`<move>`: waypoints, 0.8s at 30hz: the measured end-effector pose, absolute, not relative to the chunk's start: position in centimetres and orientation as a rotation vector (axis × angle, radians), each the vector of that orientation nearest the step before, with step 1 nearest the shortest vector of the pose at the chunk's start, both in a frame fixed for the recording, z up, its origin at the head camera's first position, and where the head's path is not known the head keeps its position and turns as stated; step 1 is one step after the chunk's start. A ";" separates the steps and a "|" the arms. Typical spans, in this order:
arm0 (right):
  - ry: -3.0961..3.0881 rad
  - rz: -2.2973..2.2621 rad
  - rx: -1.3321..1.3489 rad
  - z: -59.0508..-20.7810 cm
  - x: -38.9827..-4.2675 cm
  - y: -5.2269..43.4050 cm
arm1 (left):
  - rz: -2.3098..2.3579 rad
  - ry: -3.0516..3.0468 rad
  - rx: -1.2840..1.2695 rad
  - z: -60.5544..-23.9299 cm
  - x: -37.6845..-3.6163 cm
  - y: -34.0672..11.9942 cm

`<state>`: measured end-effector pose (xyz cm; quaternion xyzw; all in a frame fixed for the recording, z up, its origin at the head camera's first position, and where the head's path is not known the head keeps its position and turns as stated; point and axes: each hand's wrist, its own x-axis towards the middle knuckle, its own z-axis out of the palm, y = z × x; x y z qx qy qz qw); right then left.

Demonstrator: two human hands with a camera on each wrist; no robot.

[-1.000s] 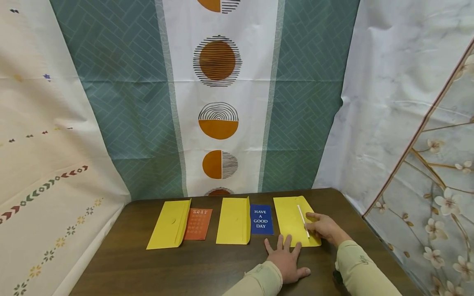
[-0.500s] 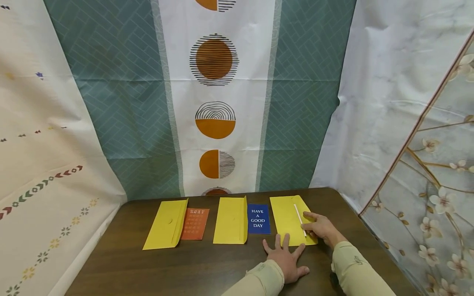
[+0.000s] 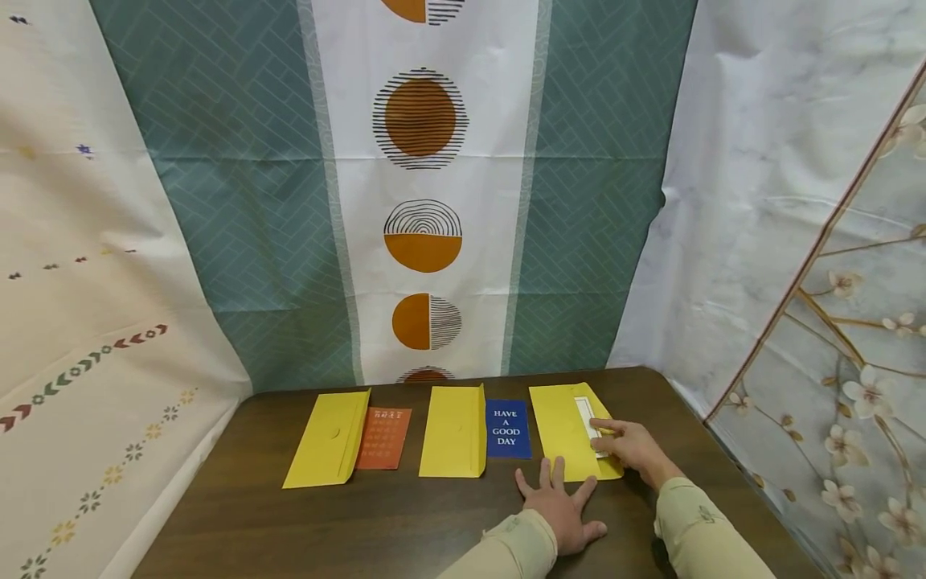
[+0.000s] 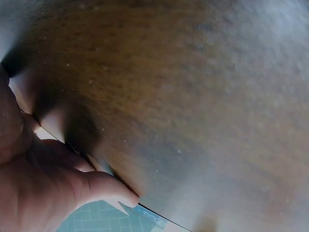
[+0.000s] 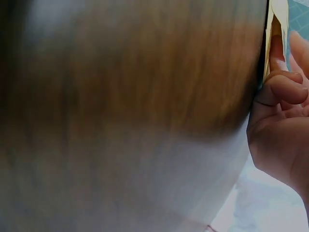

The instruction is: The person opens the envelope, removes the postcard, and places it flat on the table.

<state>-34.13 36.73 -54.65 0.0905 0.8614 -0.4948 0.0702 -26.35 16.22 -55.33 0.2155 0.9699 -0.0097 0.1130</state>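
Note:
The rightmost yellow envelope (image 3: 560, 430) lies on the table with its flap side to the right. A white card (image 3: 587, 416) with a thin dark border shows partly out of that side. My right hand (image 3: 637, 452) pinches the card's right part between thumb and fingers, which cover some of it. In the right wrist view, a finger (image 5: 277, 53) of that hand reaches into the envelope's opening. My left hand (image 3: 559, 515) lies flat on the table with fingers spread, its fingertips at the envelope's lower edge. In the left wrist view its thumb (image 4: 111, 187) is against the tabletop.
Left of it, a blue card (image 3: 509, 429) reading HAVE A GOOD DAY lies beside the middle yellow envelope (image 3: 450, 434). Farther left, an orange-red card (image 3: 383, 438) touches the left yellow envelope (image 3: 325, 441). Patterned cloths hang behind the dark wooden table (image 3: 347, 531) and along its sides.
The white card showed as a narrow strip before; now a wider part of it shows beside my right fingers. The left hand stays in place. The head view has shifted slightly.

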 end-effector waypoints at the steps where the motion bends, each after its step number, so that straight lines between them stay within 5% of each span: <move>1: 2.595 -1.466 0.240 -54.6 -34.1 36.7 | -0.026 2.846 0.630 -55.4 -26.4 16.2; 24: 2.955 -1.111 0.392 -52.9 -32.5 41.5 | -0.025 2.857 0.635 -55.8 -26.4 16.3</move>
